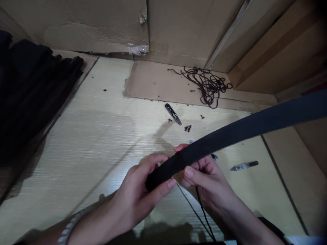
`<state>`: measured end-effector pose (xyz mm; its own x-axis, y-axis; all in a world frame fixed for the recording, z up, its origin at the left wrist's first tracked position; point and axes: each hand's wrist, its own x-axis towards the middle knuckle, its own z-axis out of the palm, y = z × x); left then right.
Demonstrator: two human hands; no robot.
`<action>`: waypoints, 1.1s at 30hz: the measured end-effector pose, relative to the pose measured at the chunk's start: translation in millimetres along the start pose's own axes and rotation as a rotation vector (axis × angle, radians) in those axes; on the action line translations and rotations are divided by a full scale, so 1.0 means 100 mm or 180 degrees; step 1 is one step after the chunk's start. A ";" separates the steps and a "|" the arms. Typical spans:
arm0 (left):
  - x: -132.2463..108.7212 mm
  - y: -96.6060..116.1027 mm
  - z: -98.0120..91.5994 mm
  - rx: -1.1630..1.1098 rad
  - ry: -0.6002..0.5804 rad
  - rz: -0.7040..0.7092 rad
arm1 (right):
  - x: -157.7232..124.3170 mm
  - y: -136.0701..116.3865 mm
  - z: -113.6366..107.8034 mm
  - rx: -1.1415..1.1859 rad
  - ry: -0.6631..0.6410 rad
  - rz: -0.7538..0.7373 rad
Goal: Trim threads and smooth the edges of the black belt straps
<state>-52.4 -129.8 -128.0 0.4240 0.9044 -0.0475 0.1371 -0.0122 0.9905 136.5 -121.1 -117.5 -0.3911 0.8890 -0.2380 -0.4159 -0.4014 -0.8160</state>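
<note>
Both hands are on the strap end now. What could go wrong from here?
The black strap runs off right in mid-air; its weight might pull the end from the left hand and right hand. The dark thread hanging under the right hand could snag. A pointed tool lies near that hand.

Wide bare tabletop [89,143] lay open on the left, up to the dark fabric pile [33,88]. Ahead, snips [173,114] and tangled thread [208,85] sat in the way; the black strap [255,126] barred the right.
</note>
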 end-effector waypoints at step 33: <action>-0.02 0.10 -0.02 0.0121 -0.0211 -0.0828 | -0.15 -0.09 -0.01 -0.1929 0.0607 -0.0710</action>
<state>-54.1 -130.9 -117.5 0.4276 0.8494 -0.3095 0.2821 0.1999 0.9383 147.0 -131.1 -107.5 -0.1742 0.9820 -0.0728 0.0862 -0.0585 -0.9946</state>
